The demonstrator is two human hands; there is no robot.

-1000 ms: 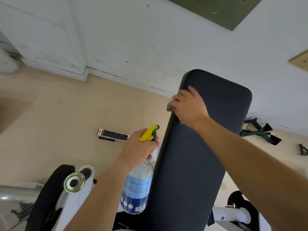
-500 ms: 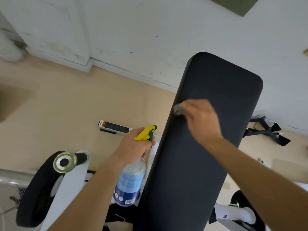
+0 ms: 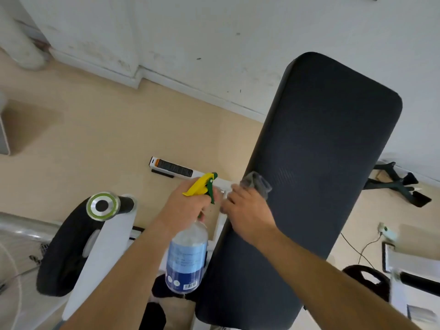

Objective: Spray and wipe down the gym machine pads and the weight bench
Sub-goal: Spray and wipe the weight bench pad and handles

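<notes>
My left grip [image 3: 188, 206] is curled round the neck of the spray bottle [image 3: 187, 256], just left of the dark bench pad [image 3: 321, 151]. My right grip [image 3: 247, 210] pinches a grey cloth [image 3: 257, 184] against the pad's left edge, about midway along.

My left hand [image 3: 188, 206] grips the spray bottle [image 3: 187, 256] at its neck, with the yellow-green trigger on top. The bottle hangs just beside the left edge of the black weight bench pad [image 3: 321, 163]. My right hand [image 3: 247, 210] holds a grey cloth [image 3: 257, 184], bunched against that same edge. The hands are near each other; I cannot tell whether they touch. On the beige floor [image 3: 95, 129], a long white-and-black box [image 3: 171, 167] lies left of the pad. A black handle attachment [image 3: 397, 182] lies to the right, by the wall [image 3: 214, 32].
</notes>
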